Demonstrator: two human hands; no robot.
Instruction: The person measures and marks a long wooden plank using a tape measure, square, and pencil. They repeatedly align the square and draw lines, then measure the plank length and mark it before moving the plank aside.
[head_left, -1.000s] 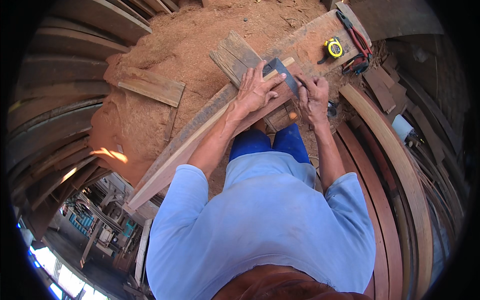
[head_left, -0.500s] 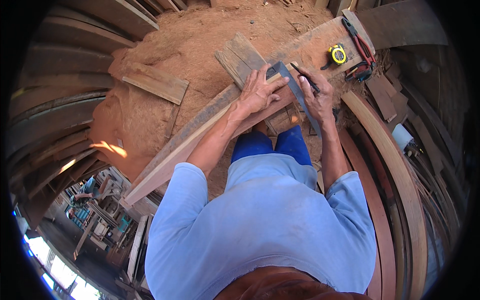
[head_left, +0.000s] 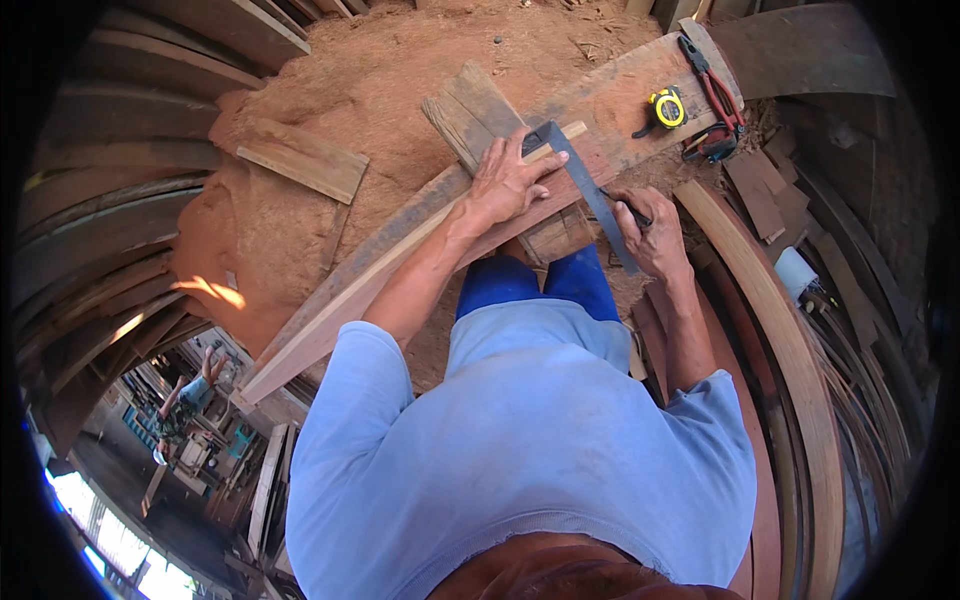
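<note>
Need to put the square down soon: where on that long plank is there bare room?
Bare plank lies between the left hand pressing the steel square and the yellow tape measure. The plank's lower run toward the left edge is also bare. It is crowded at the far end by the red-handled pliers, and around the right hand with its pencil.

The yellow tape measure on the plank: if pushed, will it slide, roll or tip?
The tape measure looks compact and blocky, so it would probably slide rather than roll. It sits on the flat plank near the far end, so a hard push might send it off.
</note>
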